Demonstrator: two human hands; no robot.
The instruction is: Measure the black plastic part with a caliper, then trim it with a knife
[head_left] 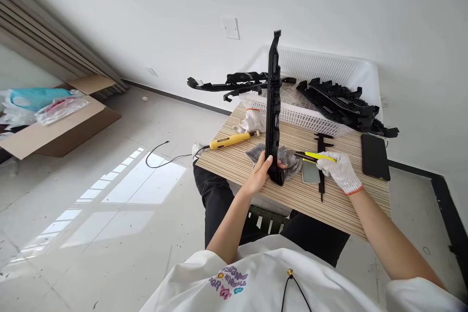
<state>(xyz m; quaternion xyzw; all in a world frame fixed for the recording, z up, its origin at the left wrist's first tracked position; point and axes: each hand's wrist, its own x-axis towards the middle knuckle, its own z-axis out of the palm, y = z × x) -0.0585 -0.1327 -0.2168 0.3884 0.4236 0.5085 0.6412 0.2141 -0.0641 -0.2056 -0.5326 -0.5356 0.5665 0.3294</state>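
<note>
My bare left hand (259,173) grips the lower end of a long black plastic part (273,102), which stands upright above the table. In a white knit glove, my right hand (341,171) is closed around a yellow utility knife (320,157). The knife's dark front end points left toward the part, with a gap between them. Below the knife lie a black caliper (321,175) and a small grey-green flat piece (310,173). A grey cloth (292,163) is crumpled behind my left hand.
A white plastic basket (369,83) holds several similar black parts (340,102), some jutting over its rim. On the wooden table (234,165) are a yellow corded tool (229,140), a white glove (253,121) and a phone (375,156). A cardboard box (69,122) stands on the floor.
</note>
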